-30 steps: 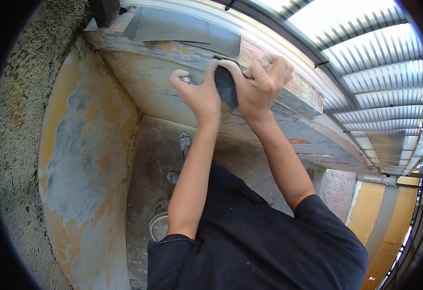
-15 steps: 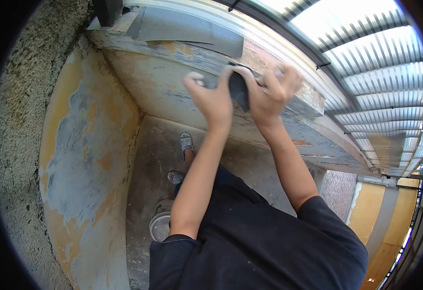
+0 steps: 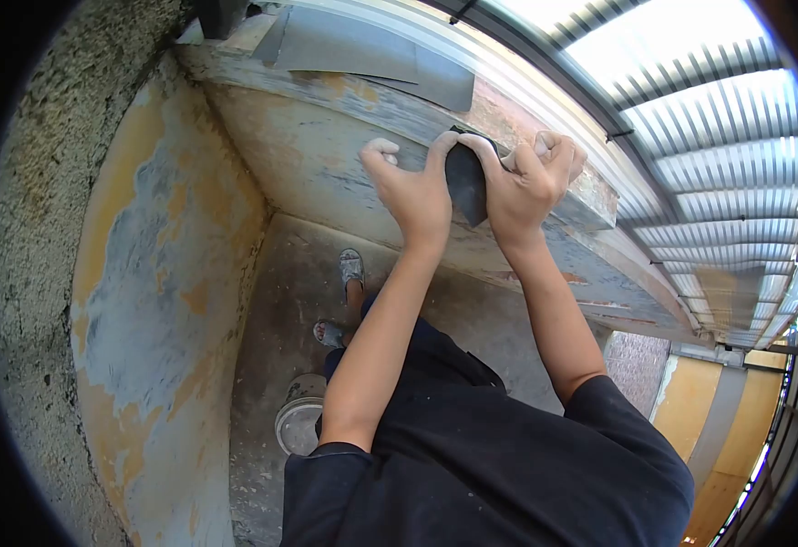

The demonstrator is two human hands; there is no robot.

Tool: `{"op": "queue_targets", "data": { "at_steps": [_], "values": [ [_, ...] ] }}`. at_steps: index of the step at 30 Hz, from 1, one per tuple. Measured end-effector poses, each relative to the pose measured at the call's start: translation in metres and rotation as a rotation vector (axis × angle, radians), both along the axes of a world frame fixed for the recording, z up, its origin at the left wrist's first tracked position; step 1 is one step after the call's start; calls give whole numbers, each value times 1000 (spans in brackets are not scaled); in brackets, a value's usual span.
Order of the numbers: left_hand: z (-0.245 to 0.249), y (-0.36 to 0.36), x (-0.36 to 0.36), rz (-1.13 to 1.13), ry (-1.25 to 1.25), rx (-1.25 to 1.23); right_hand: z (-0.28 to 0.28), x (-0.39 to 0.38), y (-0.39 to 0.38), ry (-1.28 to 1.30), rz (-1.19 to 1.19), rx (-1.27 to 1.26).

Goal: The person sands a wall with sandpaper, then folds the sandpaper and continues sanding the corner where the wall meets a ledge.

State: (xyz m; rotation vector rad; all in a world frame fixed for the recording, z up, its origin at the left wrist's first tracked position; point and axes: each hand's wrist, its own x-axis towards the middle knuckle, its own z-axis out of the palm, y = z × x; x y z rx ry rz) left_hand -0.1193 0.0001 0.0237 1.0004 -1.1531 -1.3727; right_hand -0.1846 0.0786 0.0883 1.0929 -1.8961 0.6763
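A dark, curved sheet (image 3: 466, 182) hangs between my two hands, in front of the ledge's edge. My left hand (image 3: 414, 196) holds its upper edge with the thumb and index side, the other fingers curled. From the right side, my right hand (image 3: 528, 187) grips the same sheet, its thumb meeting the left one at the top and its fingers bent. Pale dust covers the fingertips. Beyond the hands lie larger grey sheets (image 3: 353, 53) on the ledge (image 3: 317, 91).
A patchy wall (image 3: 166, 301) stands at the left beside rough concrete (image 3: 30, 273). On the floor (image 3: 276, 273), a bucket (image 3: 300, 424) stands near my feet. Corrugated translucent panels (image 3: 709, 137) and dark bars fill the upper right.
Both hands and the dark sheet have shifted slightly right and down in the view. The sheet looks sharper and shows more of its face. Both hands still hold it.
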Motion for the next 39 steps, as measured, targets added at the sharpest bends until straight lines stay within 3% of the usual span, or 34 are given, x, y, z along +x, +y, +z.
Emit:
{"op": "queue_targets", "data": {
  "at_steps": [4,7,9,11,14,16,18,25,30,33,35,39],
  "values": [
    [10,-34,14,77,-8,8,0,12,-45,45,97,-60],
    [7,-25,8,82,-22,21,2,11,-36,-4,82,-45],
    [2,-1,1,-28,134,20,3,4,-8,16,46,-4],
    [-5,10,-4,-30,43,-31,6,-2,13,2,-11,27],
    [12,1,4,-25,-53,-69,7,1,-1,7,21,0],
    [16,-17,11,6,72,33,4,6,-19,20,37,-14],
    [9,-25,12,3,15,41,2,10,-31,16,64,-70],
    [-2,21,-3,-55,18,-34,-4,-7,27,-12,-26,22],
    [2,-27,8,63,36,-49,-3,5,-34,30,107,-68],
    [2,-18,5,82,1,-18,-1,3,-25,-1,82,-75],
    [3,8,-1,-24,27,-14,-2,-3,3,32,72,-28],
    [7,9,-3,46,56,-157,0,-6,9,-15,12,2]
  ]
}}
